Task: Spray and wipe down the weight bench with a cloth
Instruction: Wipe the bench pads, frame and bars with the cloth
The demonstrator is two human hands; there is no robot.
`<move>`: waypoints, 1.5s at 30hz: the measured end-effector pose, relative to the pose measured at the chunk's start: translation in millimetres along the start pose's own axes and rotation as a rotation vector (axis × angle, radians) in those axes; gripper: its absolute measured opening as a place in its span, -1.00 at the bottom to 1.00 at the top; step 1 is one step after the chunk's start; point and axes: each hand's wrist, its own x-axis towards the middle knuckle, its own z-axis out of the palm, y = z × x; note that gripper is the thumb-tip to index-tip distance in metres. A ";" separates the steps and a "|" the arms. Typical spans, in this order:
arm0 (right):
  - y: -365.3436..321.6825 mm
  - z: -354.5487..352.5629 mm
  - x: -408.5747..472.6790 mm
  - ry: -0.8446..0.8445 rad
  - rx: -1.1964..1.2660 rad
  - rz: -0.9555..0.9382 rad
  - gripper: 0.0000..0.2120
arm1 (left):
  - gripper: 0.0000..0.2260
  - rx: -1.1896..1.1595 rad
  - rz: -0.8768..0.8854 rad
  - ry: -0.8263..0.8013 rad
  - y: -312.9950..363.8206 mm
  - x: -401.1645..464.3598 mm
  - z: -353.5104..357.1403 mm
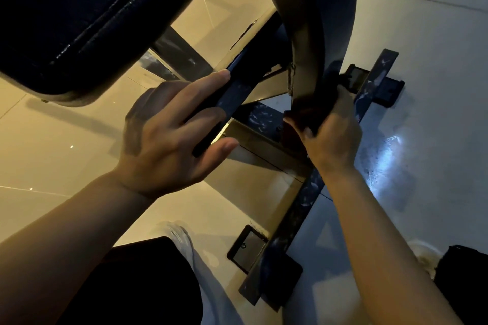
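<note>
Gripping frame bar (232,103), left hand (169,137); right hand (332,134) clutching dark cloth (306,111).

Below you lies a glossy tiled floor (52,145), cream on your left and pale grey on your right, with thin grout lines. A bright glare spot (393,140) shines on the grey tiles. A white shoe (182,239) shows beneath your dark shorts (148,285) at the bottom edge.
</note>
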 end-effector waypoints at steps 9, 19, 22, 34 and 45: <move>-38.8 -4.7 48.3 0.333 0.242 -0.246 -0.23 | -0.66 0.129 -0.012 0.024 2.5 0.9 -1.2; 56.7 51.1 -42.0 -0.267 0.303 0.415 -0.17 | -0.65 0.114 0.003 0.040 1.0 0.3 -0.2; 48.0 42.1 -37.6 -0.221 0.283 0.418 -0.22 | -0.66 0.100 0.004 0.033 1.1 0.7 0.4; -93.0 -42.6 73.5 0.245 0.327 -0.236 -0.45 | -0.59 0.115 -0.051 -0.002 8.0 5.0 -3.8; -22.1 1.3 -14.5 0.025 0.573 0.371 -0.38 | -0.73 0.205 -0.043 -0.226 29.0 -2.8 -19.8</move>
